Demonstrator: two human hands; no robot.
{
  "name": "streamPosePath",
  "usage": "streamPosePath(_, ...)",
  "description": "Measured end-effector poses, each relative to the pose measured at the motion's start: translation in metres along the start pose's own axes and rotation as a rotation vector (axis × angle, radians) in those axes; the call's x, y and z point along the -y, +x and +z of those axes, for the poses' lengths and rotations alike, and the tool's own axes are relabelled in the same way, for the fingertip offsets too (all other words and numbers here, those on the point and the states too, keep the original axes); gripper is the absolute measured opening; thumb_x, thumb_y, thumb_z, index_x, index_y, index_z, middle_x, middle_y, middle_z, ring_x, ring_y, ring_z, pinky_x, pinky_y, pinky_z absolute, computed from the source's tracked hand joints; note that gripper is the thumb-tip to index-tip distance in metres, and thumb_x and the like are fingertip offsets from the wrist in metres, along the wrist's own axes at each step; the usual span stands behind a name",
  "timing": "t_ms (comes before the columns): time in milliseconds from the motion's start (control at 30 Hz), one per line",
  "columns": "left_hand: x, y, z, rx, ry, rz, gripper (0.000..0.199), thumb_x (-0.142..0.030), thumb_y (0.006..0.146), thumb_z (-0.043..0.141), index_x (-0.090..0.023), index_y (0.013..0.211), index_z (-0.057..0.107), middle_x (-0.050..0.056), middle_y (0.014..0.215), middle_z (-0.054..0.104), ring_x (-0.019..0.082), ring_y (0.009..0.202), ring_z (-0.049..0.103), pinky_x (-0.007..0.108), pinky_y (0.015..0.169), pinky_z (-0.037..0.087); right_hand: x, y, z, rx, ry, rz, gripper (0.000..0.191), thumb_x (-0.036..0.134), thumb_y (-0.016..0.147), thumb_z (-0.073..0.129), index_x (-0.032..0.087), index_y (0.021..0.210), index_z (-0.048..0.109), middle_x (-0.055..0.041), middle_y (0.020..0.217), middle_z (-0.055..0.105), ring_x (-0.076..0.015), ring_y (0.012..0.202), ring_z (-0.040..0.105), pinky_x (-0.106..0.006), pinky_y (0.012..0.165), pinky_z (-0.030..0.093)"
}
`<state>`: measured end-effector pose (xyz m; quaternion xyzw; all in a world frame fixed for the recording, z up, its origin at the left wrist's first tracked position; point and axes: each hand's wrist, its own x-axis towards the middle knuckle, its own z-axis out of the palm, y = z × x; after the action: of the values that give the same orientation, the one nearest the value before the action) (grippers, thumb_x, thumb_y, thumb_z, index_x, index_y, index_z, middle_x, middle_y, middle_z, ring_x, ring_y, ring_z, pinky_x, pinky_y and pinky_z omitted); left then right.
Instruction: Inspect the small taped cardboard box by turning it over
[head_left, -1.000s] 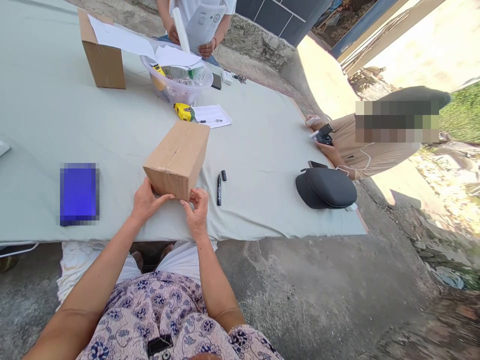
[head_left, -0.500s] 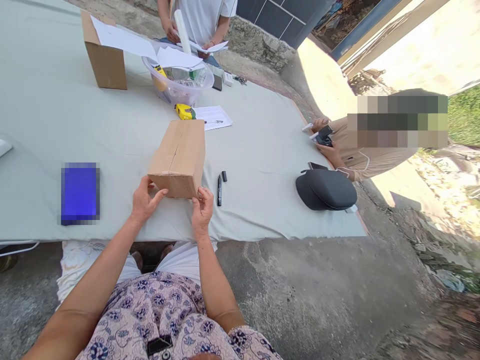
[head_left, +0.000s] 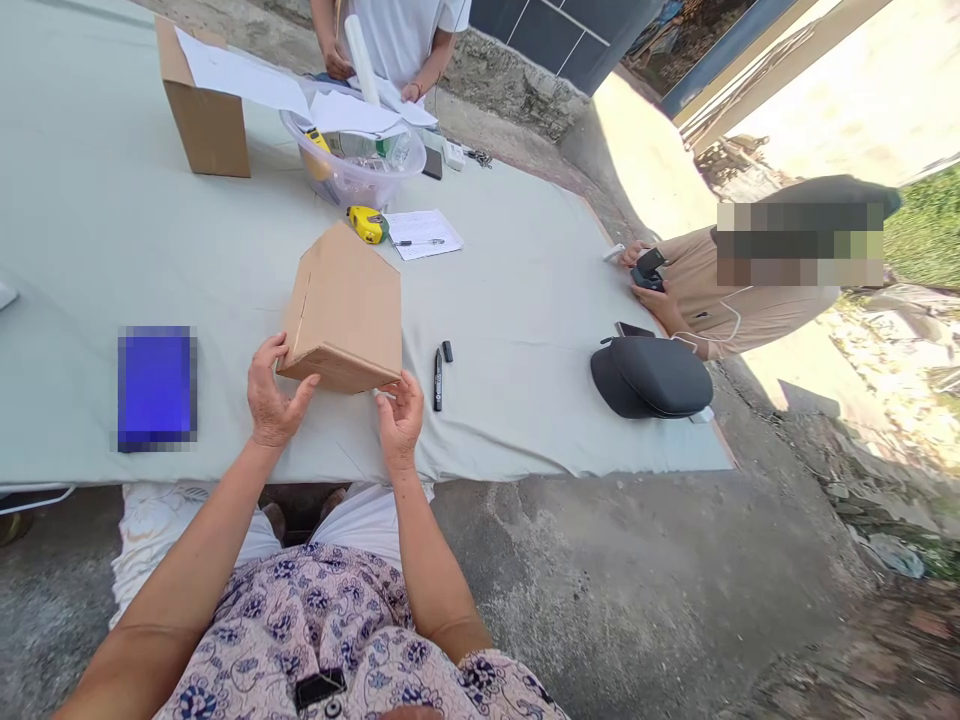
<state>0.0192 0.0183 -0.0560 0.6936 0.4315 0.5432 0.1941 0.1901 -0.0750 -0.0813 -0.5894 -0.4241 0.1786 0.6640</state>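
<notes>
A brown cardboard box (head_left: 346, 305) is between my hands, rolled onto an edge with a seam on its left face. My left hand (head_left: 274, 398) grips its near left corner, fingers along the side and thumb against the near end. At the near right bottom corner, my right hand (head_left: 399, 415) holds the box with bent fingers. The box's underside is hidden. Just right of it lies an uncapped black marker (head_left: 439, 382), with its cap (head_left: 448, 351) close by. A yellow tape measure (head_left: 367, 225) sits behind the box.
Beyond are a written sheet (head_left: 442, 228) with a pen, a plastic basin (head_left: 360, 185) and another cardboard box (head_left: 206, 130). A blurred blue object (head_left: 156, 385) lies left, a black case (head_left: 652, 377) right. Two people are at the table's far and right sides.
The cardboard box has rolled to the left, bringing its right face upward. My left hand has shifted left with it; my right hand stays near the same corner.
</notes>
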Motion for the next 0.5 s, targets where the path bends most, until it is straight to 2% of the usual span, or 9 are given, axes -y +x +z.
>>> streamPosePath(167,0.003,-0.001,0.006,0.168,0.121,-0.075,0.086,-0.075,0.073,0.071,-0.018,0.133,0.049,0.019,0.128,0.064,0.036,0.122,0.061,0.049,0.109,0.041,0.004,0.001,-0.003,-0.056,-0.140,-0.001,0.057,0.042,0.086,0.068,0.024,0.136,0.049,-0.0093,0.121,0.060,-0.0173,0.104,0.061,-0.034,0.090,0.056)
streamPosePath(233,0.003,-0.002,0.009,0.206,0.149,-0.063,0.091,-0.076,0.066,0.076,-0.017,0.130,0.050,0.020,0.128,0.063,0.039,0.123,0.060,0.050,0.107,0.042,0.008,0.001,-0.003,-0.040,-0.190,-0.006,0.062,0.042,0.082,0.073,0.024,0.136,0.048,-0.0094,0.126,0.058,-0.0185,0.110,0.059,-0.035,0.093,0.054)
streamPosePath(300,0.003,-0.002,0.012,0.224,0.166,-0.066,0.095,-0.076,0.062,0.079,-0.015,0.128,0.049,0.022,0.128,0.062,0.040,0.122,0.060,0.050,0.103,0.045,0.010,0.001,-0.001,-0.036,-0.223,-0.012,0.066,0.041,0.078,0.078,0.025,0.134,0.047,-0.0092,0.127,0.056,-0.0189,0.111,0.058,-0.033,0.088,0.053)
streamPosePath(400,0.003,-0.003,0.013,0.249,0.182,-0.100,0.094,-0.071,0.060,0.083,-0.015,0.127,0.048,0.019,0.123,0.063,0.039,0.114,0.064,0.048,0.098,0.049,0.011,0.001,0.003,-0.085,-0.265,0.017,0.064,0.041,0.074,0.082,0.024,0.126,0.049,-0.0073,0.120,0.056,-0.0176,0.104,0.057,-0.029,0.078,0.050)
streamPosePath(500,0.001,-0.003,0.013,0.242,0.195,-0.132,0.083,-0.065,0.064,0.084,-0.017,0.123,0.050,0.015,0.115,0.065,0.036,0.107,0.066,0.045,0.092,0.050,0.010,0.002,0.006,-0.134,-0.277,0.065,0.055,0.040,0.074,0.082,0.024,0.116,0.051,-0.0047,0.112,0.056,-0.0157,0.096,0.055,-0.027,0.073,0.048)
